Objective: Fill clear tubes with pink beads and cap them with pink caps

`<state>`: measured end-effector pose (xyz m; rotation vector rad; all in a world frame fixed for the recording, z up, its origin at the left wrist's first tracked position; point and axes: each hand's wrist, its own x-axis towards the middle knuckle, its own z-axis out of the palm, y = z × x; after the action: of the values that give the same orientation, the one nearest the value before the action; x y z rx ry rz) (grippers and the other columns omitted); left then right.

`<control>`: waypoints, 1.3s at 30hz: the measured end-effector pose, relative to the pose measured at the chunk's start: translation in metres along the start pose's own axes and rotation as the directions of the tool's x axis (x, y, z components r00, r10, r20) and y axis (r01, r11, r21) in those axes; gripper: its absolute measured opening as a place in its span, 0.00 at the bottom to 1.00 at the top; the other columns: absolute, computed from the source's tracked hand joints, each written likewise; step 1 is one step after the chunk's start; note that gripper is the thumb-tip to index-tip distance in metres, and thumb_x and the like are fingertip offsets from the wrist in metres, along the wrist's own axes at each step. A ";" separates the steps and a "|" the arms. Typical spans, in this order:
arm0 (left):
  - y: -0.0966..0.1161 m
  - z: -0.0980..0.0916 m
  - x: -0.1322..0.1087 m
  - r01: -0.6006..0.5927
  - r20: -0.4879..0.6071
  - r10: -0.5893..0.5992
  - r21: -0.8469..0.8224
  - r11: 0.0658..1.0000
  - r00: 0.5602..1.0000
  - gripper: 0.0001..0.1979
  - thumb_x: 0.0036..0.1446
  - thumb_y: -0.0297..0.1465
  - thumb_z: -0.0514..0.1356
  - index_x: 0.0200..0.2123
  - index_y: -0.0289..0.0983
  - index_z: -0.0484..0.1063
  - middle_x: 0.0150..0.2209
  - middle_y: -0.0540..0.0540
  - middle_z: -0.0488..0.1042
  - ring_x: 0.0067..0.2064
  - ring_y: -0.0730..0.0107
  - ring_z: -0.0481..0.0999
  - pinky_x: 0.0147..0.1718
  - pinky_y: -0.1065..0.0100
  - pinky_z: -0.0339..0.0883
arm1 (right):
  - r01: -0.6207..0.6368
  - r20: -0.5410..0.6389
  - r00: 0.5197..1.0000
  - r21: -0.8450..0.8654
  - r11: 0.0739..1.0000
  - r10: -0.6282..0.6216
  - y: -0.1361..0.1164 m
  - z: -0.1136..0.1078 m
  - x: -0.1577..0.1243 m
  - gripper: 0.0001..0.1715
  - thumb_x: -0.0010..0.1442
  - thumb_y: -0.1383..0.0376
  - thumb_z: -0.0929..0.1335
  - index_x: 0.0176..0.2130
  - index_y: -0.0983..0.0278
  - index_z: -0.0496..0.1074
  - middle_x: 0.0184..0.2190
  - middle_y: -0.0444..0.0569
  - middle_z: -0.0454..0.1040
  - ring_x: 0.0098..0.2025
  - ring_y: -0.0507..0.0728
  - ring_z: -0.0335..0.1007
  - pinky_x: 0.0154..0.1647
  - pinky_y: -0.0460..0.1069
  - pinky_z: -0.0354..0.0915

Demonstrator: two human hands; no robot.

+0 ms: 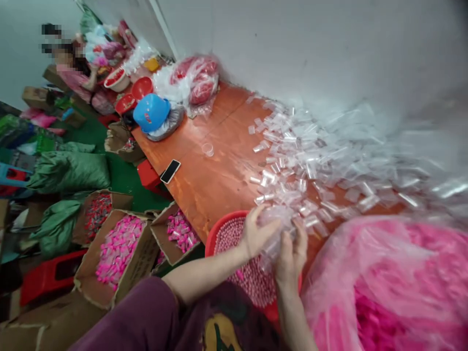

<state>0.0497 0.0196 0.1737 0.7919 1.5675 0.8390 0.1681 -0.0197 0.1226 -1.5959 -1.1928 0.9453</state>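
Observation:
My left hand point(256, 233) and my right hand point(291, 253) meet over the near edge of an orange-brown table point(215, 180). Both are curled around a bunch of small clear plastic caps point(275, 225) gathered between them. A large heap of the same clear caps point(329, 156) spreads across the table to the right and back. Just beneath my hands sits a red basin point(223, 228) filled with small pink beads. A big clear bag of bright pink pieces point(395, 282) lies at the right, close to my right arm.
A phone point(170, 171), a clear cup point(207, 148), a blue helmet point(150, 112) and bagged red items point(199, 78) sit further along the table. Cardboard boxes of pink pieces point(117, 248) and green sacks point(69, 170) stand on the floor at left. Another person point(73, 68) sits far back.

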 end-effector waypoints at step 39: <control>-0.119 -0.084 -0.040 -0.722 0.722 -0.020 0.690 -0.060 0.692 0.27 0.74 0.24 0.56 0.69 0.34 0.86 0.85 0.28 0.68 0.91 0.27 0.56 0.86 0.17 0.47 | -0.147 0.254 0.903 -0.574 0.806 0.347 0.023 -0.020 -0.107 0.14 0.73 0.75 0.70 0.45 0.62 0.86 0.49 0.58 0.87 0.58 0.66 0.81 0.70 0.60 0.76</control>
<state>-0.0329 -0.0841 0.1024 2.4279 1.1342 -0.4434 0.1676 -0.1305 0.1128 -2.1444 -1.6310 1.1636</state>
